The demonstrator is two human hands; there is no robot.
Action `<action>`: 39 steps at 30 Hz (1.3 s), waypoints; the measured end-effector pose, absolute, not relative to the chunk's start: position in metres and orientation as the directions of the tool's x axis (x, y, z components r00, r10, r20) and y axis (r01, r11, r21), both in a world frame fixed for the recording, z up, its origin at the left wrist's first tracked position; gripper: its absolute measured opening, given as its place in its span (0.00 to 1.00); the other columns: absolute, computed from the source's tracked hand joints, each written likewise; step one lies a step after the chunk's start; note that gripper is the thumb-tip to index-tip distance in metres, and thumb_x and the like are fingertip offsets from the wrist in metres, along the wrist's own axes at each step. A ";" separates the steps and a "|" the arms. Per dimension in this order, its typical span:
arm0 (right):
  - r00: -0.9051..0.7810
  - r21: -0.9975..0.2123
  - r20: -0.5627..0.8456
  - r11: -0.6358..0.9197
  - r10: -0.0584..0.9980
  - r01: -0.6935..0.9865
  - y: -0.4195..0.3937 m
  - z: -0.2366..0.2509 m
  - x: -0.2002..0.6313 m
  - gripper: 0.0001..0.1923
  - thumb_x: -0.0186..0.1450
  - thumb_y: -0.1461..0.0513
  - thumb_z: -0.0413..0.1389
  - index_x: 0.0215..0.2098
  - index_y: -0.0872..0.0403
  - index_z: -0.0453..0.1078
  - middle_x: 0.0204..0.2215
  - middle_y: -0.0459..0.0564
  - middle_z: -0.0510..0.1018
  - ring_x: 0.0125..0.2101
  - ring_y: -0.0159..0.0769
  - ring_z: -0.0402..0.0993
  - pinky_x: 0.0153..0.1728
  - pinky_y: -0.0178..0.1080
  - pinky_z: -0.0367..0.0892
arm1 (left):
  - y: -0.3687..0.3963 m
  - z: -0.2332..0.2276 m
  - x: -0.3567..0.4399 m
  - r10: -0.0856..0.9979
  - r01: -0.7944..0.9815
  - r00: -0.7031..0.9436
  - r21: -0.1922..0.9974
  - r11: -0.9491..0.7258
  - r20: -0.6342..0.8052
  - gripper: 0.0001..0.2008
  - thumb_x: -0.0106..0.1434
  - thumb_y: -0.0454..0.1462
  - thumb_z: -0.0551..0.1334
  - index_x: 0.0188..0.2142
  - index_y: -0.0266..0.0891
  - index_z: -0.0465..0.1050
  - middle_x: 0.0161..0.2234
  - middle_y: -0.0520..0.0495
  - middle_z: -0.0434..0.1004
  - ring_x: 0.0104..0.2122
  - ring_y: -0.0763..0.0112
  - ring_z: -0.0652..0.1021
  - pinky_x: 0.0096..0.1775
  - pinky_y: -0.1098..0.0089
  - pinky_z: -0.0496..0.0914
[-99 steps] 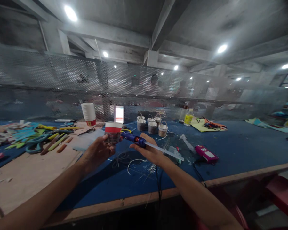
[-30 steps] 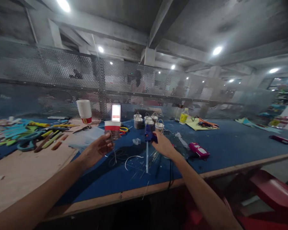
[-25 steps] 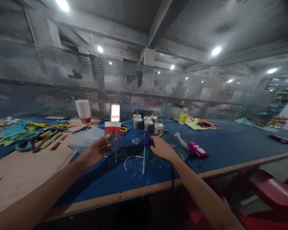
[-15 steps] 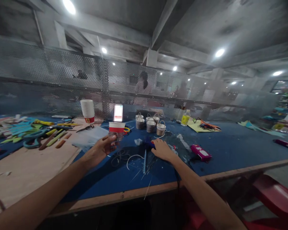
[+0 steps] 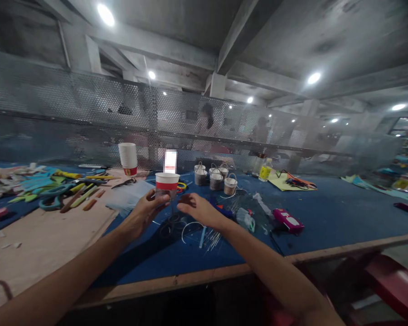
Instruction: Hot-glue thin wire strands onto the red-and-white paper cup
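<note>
As left hand (image 5: 144, 210) grips cup (image 5: 167, 180) — glue gun (image 5: 227, 212) half-hidden, pails (image 5: 216, 182), bottle (image 5: 265, 170).

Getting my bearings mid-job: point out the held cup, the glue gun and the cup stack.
Held cup (image 5: 167, 185): head view, on its red band.
Glue gun (image 5: 226, 212): head view, on its blue body.
Cup stack (image 5: 128, 156): head view, on its white side.

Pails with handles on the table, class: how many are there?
5: front-left pail, rear-left pail, front-middle pail, rear-middle pail, right pail; more may be hidden.
</note>
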State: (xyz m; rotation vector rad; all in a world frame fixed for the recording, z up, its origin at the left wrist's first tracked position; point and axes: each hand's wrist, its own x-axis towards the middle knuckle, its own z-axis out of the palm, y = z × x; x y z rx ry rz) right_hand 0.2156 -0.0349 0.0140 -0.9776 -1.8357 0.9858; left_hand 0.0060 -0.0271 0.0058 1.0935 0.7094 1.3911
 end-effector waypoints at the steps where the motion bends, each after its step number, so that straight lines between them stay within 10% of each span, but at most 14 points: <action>1: -0.420 -0.915 0.264 0.363 0.868 0.175 -0.034 0.014 0.205 0.19 0.65 0.52 0.67 0.49 0.54 0.75 0.48 0.55 0.83 0.50 0.42 0.80 0.54 0.45 0.72 | -0.028 0.007 0.006 0.974 -0.408 0.098 0.901 -0.147 0.204 0.22 0.49 0.37 0.80 0.44 0.40 0.80 0.43 0.43 0.87 0.45 0.59 0.83 0.49 0.63 0.74; 8: -0.336 -0.946 0.275 0.316 0.901 0.072 -0.032 0.017 0.200 0.17 0.65 0.49 0.65 0.37 0.56 0.76 0.22 0.43 0.78 0.27 0.33 0.77 0.39 0.38 0.71 | -0.023 0.004 0.003 0.975 -0.406 0.079 0.900 -0.158 0.206 0.21 0.50 0.36 0.79 0.44 0.39 0.81 0.45 0.41 0.87 0.47 0.58 0.83 0.49 0.62 0.73; 39: -0.145 -0.888 0.437 0.452 0.888 0.086 -0.030 0.020 0.211 0.13 0.68 0.55 0.60 0.31 0.54 0.76 0.22 0.43 0.78 0.25 0.30 0.73 0.36 0.35 0.66 | -0.027 0.001 0.004 0.949 -0.384 0.265 0.922 -0.057 0.169 0.17 0.62 0.41 0.72 0.50 0.40 0.83 0.56 0.40 0.83 0.60 0.52 0.76 0.58 0.58 0.70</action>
